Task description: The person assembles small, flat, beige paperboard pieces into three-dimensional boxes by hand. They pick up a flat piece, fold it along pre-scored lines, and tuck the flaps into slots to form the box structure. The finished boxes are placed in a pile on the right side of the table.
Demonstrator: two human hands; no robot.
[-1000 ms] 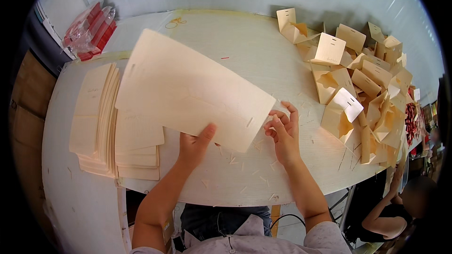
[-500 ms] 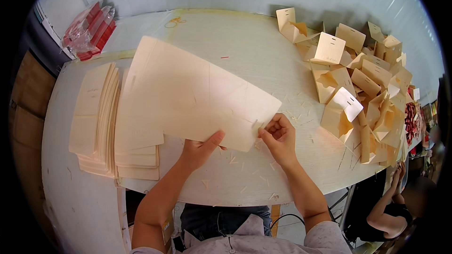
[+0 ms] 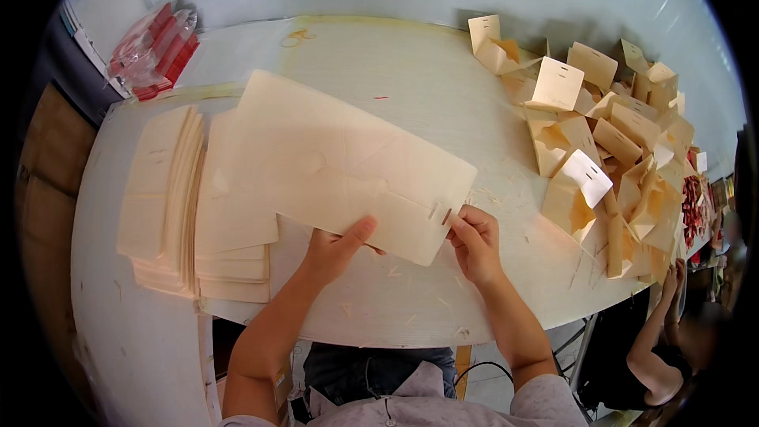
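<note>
Meanwhile, you slid the flat cream die-cut cardboard sheet (image 3: 340, 166) slightly left across the near table; your left hand (image 3: 336, 247) pinched its near edge, your right hand (image 3: 473, 241) gripped its slotted right corner, ready for folding.

The flat box blank (image 3: 340, 166) looks like matt, smooth cream cardboard, as do the stacked blanks (image 3: 182, 205) at the table's left edge and the folded boxes (image 3: 609, 142) at its right edge. The table (image 3: 395, 71) is pale, scuffed and matt. The red packs' wrap (image 3: 150, 47) at the far left corner is glossy clear plastic.
</note>
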